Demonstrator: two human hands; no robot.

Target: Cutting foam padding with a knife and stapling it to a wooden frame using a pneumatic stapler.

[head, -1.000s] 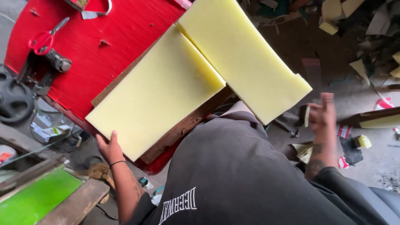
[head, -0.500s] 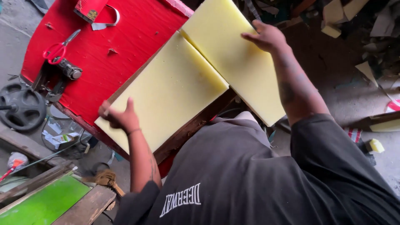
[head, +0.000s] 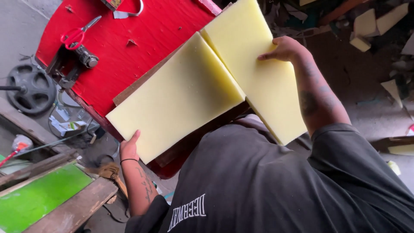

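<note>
Here, notes from over my own shoulder:

Left hand: my left hand [head: 129,149] grips the near corner of the left foam sheet [head: 177,97], thumb on the top face, fingers hidden under the edge. It pins that corner so the sheet does not slide.

Right hand: my right hand [head: 282,48] lies on top of the right foam sheet [head: 258,64], fingers bent and pressing down rather than wrapped around anything. Pressure from above keeps it flat, I judge.

Foam: two pale yellow rectangles, side by side, long edges touching along a seam. Both lie on the red bench [head: 142,39]; their near ends overhang its edge toward my body.

Board: a brown board [head: 142,80] shows under the far edge of the left sheet, between foam and bench top. It seems to serve as backing.

Why one hand per sheet: with each held, the seam looks easier to keep closed and the edges in line.

Elsewhere on the bench: red-handled scissors [head: 77,34] and a dark metal tool [head: 84,56], well apart from the foam, out of the way.

Floor: a weight plate [head: 30,88] to the left, a green panel [head: 41,200] near my left elbow, foam offcuts [head: 373,23] scattered beyond my right arm.
</note>
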